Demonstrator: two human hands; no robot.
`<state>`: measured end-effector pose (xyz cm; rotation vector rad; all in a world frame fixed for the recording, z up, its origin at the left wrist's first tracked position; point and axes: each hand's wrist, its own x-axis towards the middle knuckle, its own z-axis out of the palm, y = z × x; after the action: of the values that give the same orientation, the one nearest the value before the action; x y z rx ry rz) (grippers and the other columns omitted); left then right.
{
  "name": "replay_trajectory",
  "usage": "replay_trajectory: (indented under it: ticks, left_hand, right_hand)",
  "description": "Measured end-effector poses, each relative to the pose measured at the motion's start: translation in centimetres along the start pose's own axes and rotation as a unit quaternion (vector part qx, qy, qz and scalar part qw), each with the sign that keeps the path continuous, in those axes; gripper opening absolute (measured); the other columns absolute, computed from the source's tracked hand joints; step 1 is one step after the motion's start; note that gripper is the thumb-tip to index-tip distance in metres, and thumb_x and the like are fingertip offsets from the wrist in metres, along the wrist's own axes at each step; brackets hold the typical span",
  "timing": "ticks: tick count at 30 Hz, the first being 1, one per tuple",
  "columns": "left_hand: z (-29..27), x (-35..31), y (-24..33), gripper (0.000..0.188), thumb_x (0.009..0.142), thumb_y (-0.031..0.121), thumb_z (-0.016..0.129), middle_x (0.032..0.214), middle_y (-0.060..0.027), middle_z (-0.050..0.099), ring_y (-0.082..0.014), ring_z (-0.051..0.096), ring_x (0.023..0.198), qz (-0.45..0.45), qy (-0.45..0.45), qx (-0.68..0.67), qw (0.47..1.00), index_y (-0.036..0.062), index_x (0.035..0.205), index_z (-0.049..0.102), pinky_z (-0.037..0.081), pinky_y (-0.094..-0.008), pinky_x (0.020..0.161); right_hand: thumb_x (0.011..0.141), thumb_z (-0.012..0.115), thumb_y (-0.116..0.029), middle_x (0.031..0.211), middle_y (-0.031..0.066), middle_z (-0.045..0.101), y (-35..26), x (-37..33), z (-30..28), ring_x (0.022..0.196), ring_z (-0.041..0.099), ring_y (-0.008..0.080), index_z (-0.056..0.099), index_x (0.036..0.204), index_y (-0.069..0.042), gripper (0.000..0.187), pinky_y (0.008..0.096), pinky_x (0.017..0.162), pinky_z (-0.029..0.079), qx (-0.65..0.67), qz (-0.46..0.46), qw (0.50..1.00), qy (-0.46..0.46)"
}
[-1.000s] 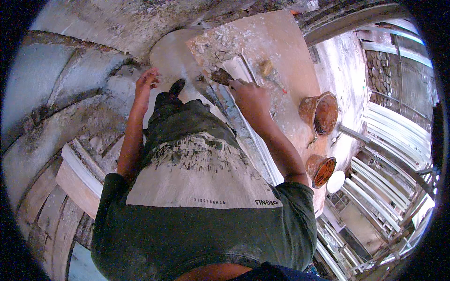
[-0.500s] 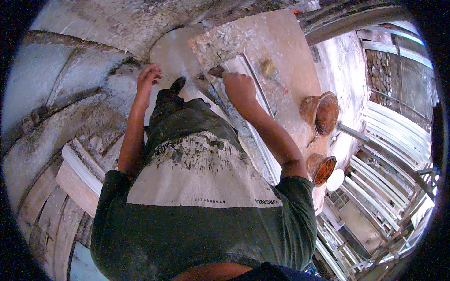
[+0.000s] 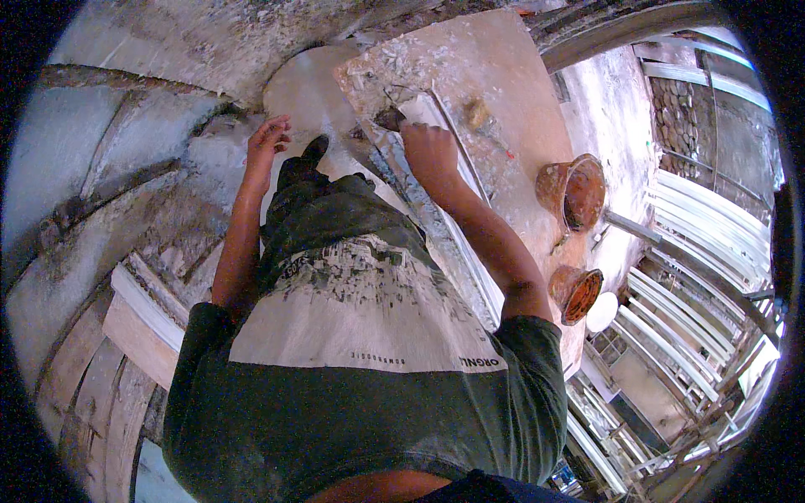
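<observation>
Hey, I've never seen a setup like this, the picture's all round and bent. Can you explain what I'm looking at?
There's no robot here: it's a person working with two bare hands. A wide fisheye camera on the person's head looks down, so straight edges bend, and the dark shirt fills the bottom.

The right hand grips a small dark tool, partly hidden, over a long pale strip on the brownish work surface. White bits are scattered there, and two orange-brown buckets sit toward its right side. The left hand holds nothing; it hovers off to the left, fingers loosely bent.
</observation>
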<state>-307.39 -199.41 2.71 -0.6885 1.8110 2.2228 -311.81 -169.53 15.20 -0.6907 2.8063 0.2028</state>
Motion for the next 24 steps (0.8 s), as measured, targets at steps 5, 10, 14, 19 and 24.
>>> replay_trajectory:
  ticks: [5,10,14,19,24]
  left_hand:
    - [0.1,-0.2,0.5,0.03,0.09,0.029,0.059,0.102,-0.001,0.064,-0.01,0.057,0.084,0.014,-0.003,0.026,1.0,0.0116,0.114,0.064,0.044,-0.0262,0.074]
    - [-0.3,-0.4,0.1,0.028,0.091,0.028,0.059,0.1,-0.0005,0.065,-0.0104,0.057,0.082,-0.004,0.011,0.014,1.0,0.0119,0.113,0.065,0.044,-0.0263,0.073]
    - [-0.7,-1.6,0.8,0.027,0.091,0.026,0.057,0.1,-0.0007,0.065,-0.011,0.058,0.082,-0.011,0.042,0.026,0.999,0.0116,0.113,0.064,0.044,-0.0264,0.073]
    - [-0.8,-1.7,0.2,0.028,0.091,0.029,0.058,0.101,-0.0008,0.065,-0.0113,0.058,0.082,-0.008,0.063,0.033,0.997,0.0112,0.112,0.064,0.044,-0.0264,0.073]
    - [-1.0,-1.0,-0.9,0.031,0.09,0.033,0.058,0.102,-0.0014,0.065,-0.0116,0.059,0.084,-0.019,0.005,0.038,0.999,0.0116,0.113,0.063,0.044,-0.0271,0.074]
  right_hand:
    - [0.081,0.055,-0.012,0.08,0.0116,0.067,-1.2,-1.5,-1.1,0.072,0.067,0.0269,0.064,0.095,-0.012,0.017,0.0396,0.06,0.053,0.005,0.005,1.0,-0.029]
    - [0.084,0.053,-0.014,0.093,0.0084,0.067,1.4,-1.6,0.1,0.083,0.067,0.0273,0.062,0.106,-0.013,0.024,0.0417,0.068,0.054,0.036,0.03,0.999,-0.017]
    - [0.083,0.053,-0.012,0.105,0.0073,0.065,1.7,-4.5,-1.7,0.085,0.066,0.027,0.059,0.111,-0.014,0.029,0.0399,0.07,0.055,0.046,0.049,0.995,0.071]
    - [0.083,0.055,-0.013,0.117,0.0054,0.062,4.7,-6.5,8.6,0.091,0.064,0.029,0.056,0.122,-0.016,0.039,0.0411,0.072,0.055,0.05,0.063,0.982,0.173]
    - [0.088,0.053,-0.024,0.088,0.0139,0.068,2.3,-0.1,1.9,0.081,0.067,0.0314,0.064,0.115,-0.022,0.029,0.0436,0.071,0.053,0.096,0.169,0.98,0.043]
